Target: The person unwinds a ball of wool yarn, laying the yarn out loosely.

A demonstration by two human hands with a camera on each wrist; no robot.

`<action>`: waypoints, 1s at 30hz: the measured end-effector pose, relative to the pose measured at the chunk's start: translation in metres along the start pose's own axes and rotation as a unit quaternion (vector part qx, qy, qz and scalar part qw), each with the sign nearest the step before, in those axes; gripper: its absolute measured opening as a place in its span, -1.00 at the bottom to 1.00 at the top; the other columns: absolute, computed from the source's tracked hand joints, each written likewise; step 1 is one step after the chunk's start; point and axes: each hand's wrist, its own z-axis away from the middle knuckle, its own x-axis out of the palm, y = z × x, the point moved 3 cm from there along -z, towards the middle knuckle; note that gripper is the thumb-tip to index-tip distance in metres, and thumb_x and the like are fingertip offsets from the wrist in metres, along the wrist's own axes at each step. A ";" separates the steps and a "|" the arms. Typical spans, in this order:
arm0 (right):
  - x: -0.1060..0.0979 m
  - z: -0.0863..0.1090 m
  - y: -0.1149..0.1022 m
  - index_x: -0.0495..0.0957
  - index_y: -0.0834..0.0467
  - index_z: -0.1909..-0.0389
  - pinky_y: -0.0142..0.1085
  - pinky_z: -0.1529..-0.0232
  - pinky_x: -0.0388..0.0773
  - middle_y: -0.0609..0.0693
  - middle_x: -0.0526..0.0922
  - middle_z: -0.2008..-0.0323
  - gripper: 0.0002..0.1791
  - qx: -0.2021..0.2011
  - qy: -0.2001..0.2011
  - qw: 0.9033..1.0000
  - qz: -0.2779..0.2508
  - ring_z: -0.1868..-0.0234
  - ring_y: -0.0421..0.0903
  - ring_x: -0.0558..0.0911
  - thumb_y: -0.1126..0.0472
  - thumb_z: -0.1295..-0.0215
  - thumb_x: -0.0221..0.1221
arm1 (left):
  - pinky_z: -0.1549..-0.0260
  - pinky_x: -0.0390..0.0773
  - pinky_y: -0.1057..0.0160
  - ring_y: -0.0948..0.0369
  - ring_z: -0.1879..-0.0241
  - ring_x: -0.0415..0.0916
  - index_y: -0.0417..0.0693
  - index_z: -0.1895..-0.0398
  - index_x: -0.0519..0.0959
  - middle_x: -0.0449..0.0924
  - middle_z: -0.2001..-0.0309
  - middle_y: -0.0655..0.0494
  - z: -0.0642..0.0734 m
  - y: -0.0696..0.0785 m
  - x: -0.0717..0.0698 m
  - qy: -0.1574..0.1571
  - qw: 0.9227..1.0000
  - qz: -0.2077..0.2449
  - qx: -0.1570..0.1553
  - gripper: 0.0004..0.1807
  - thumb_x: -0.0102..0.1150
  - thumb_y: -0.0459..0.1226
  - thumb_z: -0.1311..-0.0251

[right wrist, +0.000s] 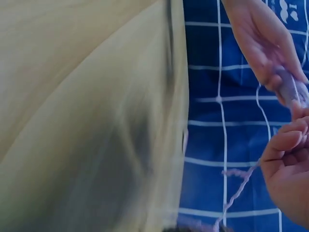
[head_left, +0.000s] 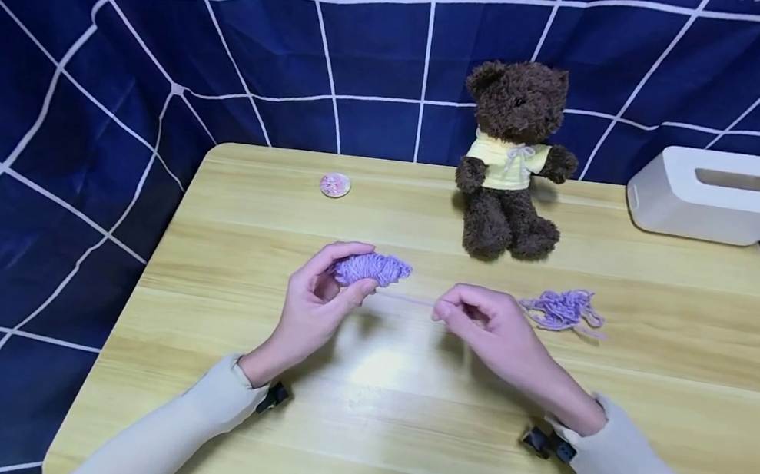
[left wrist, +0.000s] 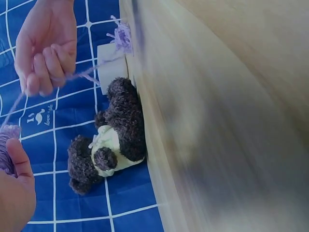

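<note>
A wound bundle of purple yarn [head_left: 371, 269] is gripped between the thumb and fingers of my left hand [head_left: 318, 292], raised over the table's middle. From it a thin strand [head_left: 404, 297] runs across to my right hand [head_left: 492, 322], which pinches it between thumb and curled fingers. The left wrist view shows the strand [left wrist: 14, 107] stretched between bundle and right hand. Past the right hand, in the right wrist view, a slack tail of yarn [right wrist: 237, 193] hangs down. A loose tangle of the same yarn [head_left: 563, 310] lies on the table just beyond the right hand.
A brown teddy bear [head_left: 515, 158] in a yellow shirt sits at the back of the wooden table [head_left: 228, 422]. A white tissue box [head_left: 718, 197] stands at the back right corner. A round pink badge-like disc [head_left: 335, 184] lies at the back left. Blue gridded cloth [head_left: 385, 52] hangs behind.
</note>
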 end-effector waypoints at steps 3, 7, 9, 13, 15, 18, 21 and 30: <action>-0.018 0.011 -0.004 0.71 0.19 0.23 -0.42 0.37 0.57 -0.03 0.70 0.38 -0.77 -0.052 0.051 0.997 -0.032 0.43 -0.09 0.58 0.53 -0.50 0.17 | 0.18 0.74 0.33 0.07 0.08 0.62 -0.46 -0.25 0.56 0.61 -0.13 -0.26 0.001 -0.002 -0.001 0.001 1.000 -0.003 0.004 -0.55 0.42 -0.41 -0.40; -0.039 0.019 -0.013 0.68 0.34 0.27 -0.38 0.53 0.36 0.00 0.56 0.46 -0.71 -0.107 0.103 0.983 -0.107 0.47 -0.16 0.44 0.69 -0.41 0.06 | 0.15 0.75 0.32 0.07 0.07 0.62 -0.49 -0.14 0.58 0.60 -0.12 -0.32 0.002 -0.002 -0.001 -0.007 1.000 0.005 0.003 -0.68 0.34 -0.55 -0.37; -0.043 0.020 -0.016 0.66 0.39 0.26 -0.29 0.57 0.25 0.00 0.47 0.49 -0.71 -0.122 0.099 0.979 -0.131 0.49 -0.15 0.35 0.70 -0.42 0.02 | 0.11 0.76 0.30 0.06 0.06 0.63 -0.51 -0.08 0.57 0.59 -0.10 -0.34 0.003 -0.002 0.000 -0.011 1.000 0.013 0.002 -0.73 0.27 -0.62 -0.34; -0.048 0.019 -0.024 0.63 0.43 0.26 -0.30 0.55 0.32 0.02 0.47 0.49 -0.76 -0.116 0.108 0.978 -0.137 0.48 -0.09 0.38 0.67 -0.48 0.01 | -0.11 0.73 0.21 0.01 -0.06 0.59 -0.53 0.01 0.55 0.55 -0.07 -0.32 0.002 -0.003 0.001 -0.008 1.000 0.016 0.014 -0.76 0.22 -0.63 -0.26; -0.051 0.018 -0.028 0.59 0.48 0.28 -0.30 0.56 0.32 0.08 0.50 0.49 -0.79 -0.118 0.127 0.972 -0.156 0.50 -0.07 0.37 0.65 -0.51 0.01 | -0.13 0.72 0.21 0.02 -0.03 0.57 -0.53 0.04 0.54 0.53 -0.04 -0.27 0.002 -0.004 0.002 -0.006 1.000 0.016 0.022 -0.76 0.21 -0.62 -0.23; -0.053 0.015 -0.031 0.55 0.53 0.31 -0.28 0.59 0.28 0.13 0.49 0.50 -0.78 -0.127 0.149 0.964 -0.182 0.53 -0.05 0.35 0.63 -0.54 -0.01 | -0.11 0.71 0.24 0.06 0.01 0.56 -0.55 0.05 0.51 0.53 -0.01 -0.21 0.003 -0.005 0.003 -0.007 0.999 0.025 0.024 -0.74 0.19 -0.64 -0.19; -0.048 0.011 -0.033 0.58 0.50 0.30 -0.29 0.57 0.33 0.12 0.49 0.50 -0.77 -0.122 0.148 0.966 -0.176 0.52 -0.05 0.39 0.60 -0.56 0.00 | -0.08 0.71 0.29 0.11 0.03 0.58 -0.60 0.01 0.48 0.55 -0.01 -0.17 0.005 -0.007 0.004 -0.004 0.999 0.039 0.008 -0.68 0.14 -0.68 -0.13; -0.023 0.000 -0.028 0.55 0.38 0.27 -0.31 0.40 0.59 0.15 0.58 0.42 -0.74 -0.079 0.090 0.981 -0.150 0.41 -0.02 0.57 0.50 -0.67 -0.03 | -0.17 0.71 0.19 0.01 -0.05 0.57 -0.56 -0.08 0.61 0.54 -0.04 -0.20 0.001 -0.013 0.004 -0.018 0.997 0.037 -0.068 -0.54 -0.04 -0.71 -0.08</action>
